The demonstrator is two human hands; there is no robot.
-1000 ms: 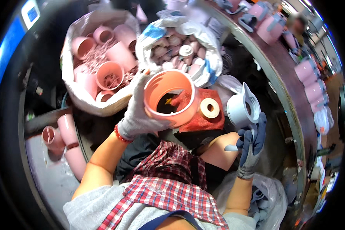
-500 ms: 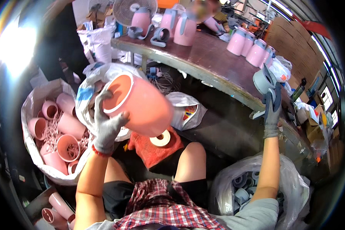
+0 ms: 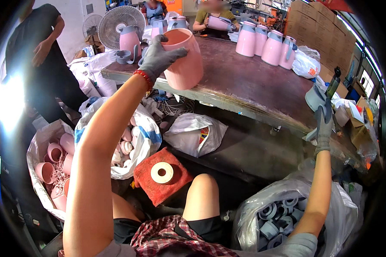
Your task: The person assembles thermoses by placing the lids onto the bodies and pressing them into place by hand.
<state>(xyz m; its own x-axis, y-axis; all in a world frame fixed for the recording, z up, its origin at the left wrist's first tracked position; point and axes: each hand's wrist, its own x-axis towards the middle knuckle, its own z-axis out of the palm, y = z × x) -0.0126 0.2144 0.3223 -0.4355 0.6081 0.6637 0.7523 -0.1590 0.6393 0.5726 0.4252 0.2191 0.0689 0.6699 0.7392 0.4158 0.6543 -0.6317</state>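
My left hand (image 3: 158, 58), in a grey glove, is closed on the rim of a pink jug body (image 3: 185, 68). The jug body has an open top and is held above the table's near edge. To the right, my gloved right hand (image 3: 324, 126) grips a grey jug collar with a handle (image 3: 315, 98) near the table's right end. Part of the grip on the handle is hidden. Between my knees, a ring-shaped cream block (image 3: 161, 172) rests on a red cloth (image 3: 152, 188).
On the brown table (image 3: 227, 73) stand several pink jugs (image 3: 245, 40) and a grey collar (image 3: 123, 56). A sack of pink bodies (image 3: 45, 171) is at left, a clear bag of grey parts (image 3: 248, 214) at right. One person stands far left; others sit behind the table.
My left hand has carried the pink jug body forward and up to the table edge, turning it more upright. My right hand, still on the grey collar, appears farther right and lower. The view has shifted.
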